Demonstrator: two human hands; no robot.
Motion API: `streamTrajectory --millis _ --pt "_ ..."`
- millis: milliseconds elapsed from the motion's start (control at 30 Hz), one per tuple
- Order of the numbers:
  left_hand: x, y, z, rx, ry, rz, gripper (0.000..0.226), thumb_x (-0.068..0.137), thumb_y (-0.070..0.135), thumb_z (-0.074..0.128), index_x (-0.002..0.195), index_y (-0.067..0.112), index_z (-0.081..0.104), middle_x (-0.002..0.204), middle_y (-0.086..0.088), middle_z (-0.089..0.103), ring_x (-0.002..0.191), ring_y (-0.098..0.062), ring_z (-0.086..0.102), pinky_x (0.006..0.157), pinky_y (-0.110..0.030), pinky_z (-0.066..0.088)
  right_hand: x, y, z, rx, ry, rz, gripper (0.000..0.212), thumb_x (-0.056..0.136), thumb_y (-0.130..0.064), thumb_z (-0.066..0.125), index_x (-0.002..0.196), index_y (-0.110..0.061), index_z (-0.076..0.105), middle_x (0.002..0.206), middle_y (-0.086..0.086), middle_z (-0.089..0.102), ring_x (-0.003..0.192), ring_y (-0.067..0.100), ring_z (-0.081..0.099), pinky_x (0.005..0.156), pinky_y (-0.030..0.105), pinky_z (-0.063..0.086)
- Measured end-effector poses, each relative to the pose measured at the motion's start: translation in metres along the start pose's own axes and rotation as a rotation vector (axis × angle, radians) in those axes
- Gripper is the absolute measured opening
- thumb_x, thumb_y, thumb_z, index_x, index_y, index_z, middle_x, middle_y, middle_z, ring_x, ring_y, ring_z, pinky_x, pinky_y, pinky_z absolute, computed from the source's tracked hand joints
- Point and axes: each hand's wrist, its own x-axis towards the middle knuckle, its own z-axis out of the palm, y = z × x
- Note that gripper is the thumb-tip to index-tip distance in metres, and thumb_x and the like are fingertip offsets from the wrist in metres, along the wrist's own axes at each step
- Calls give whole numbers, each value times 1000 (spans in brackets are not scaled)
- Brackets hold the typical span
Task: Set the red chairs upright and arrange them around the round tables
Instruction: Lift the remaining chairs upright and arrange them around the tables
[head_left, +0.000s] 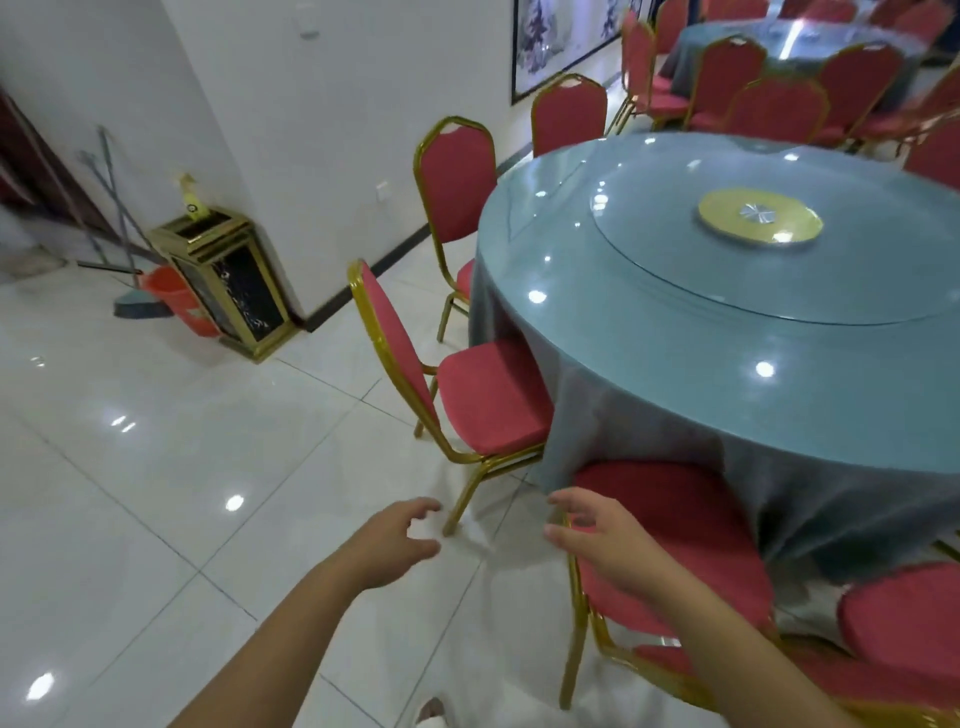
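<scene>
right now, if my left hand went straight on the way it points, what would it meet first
Probably the gold leg of the side-on red chair, just beyond the left hand, though depth is unclear.

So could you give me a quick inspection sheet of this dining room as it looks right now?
Surface: round table under a blue-grey cloth, with a glass turntable on top; glossy white tile floor.
Job's things: gold-framed red chairs. The nearest chair has its seat under the cloth's edge. The second chair and third chair stand upright beside the table.
Clutter: gold-framed bin, red bucket and broom by the wall.
Hands: left hand and right hand are open with fingers spread, holding nothing. The right is over the nearest chair.
Cables: nothing seen.
Surroundings: far table ringed by more red chairs; framed picture on the white wall.
</scene>
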Motion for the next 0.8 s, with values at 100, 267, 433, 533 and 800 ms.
streamTrajectory --millis 100,267,433,533,800 --pt "3 -38 -64 -56 88 -9 49 92 30 66 137 40 48 138 7 51 122 -12 48 93 -27 48 34 -36 49 60 32 7 38 85 -24 77 119 -31 63 120 -4 61 115 15 58 100 36 49" --pt "26 -81 -144 -109 196 2 51 93 21 65 139 34 49 139 1 51 124 -17 50 98 -36 50 85 -74 98 125 73 28 40 83 -27 77 118 -39 60 117 -12 59 112 10 57 89 29 49" --pt "91 -94 -205 -63 184 51 67 89 20 67 147 36 37 150 0 40 134 -21 42 103 -38 46 150 -97 116 139 129 62 45 83 -23 78 122 -33 56 121 -2 59 103 10 59 71 12 47" --pt "152 -91 -243 16 190 106 80 86 21 70 150 40 27 156 2 30 138 -22 39 104 -36 43 203 -111 124 161 167 78 61 80 -25 81 134 -29 52 129 -1 54 106 12 57 81 17 47" --pt "317 -75 -344 312 233 178 104 80 24 78 146 55 3 161 7 9 147 -27 20 105 -44 43 357 -175 166 125 169 143 95 65 -55 79 148 -39 34 128 -19 40 116 6 46 90 25 42"
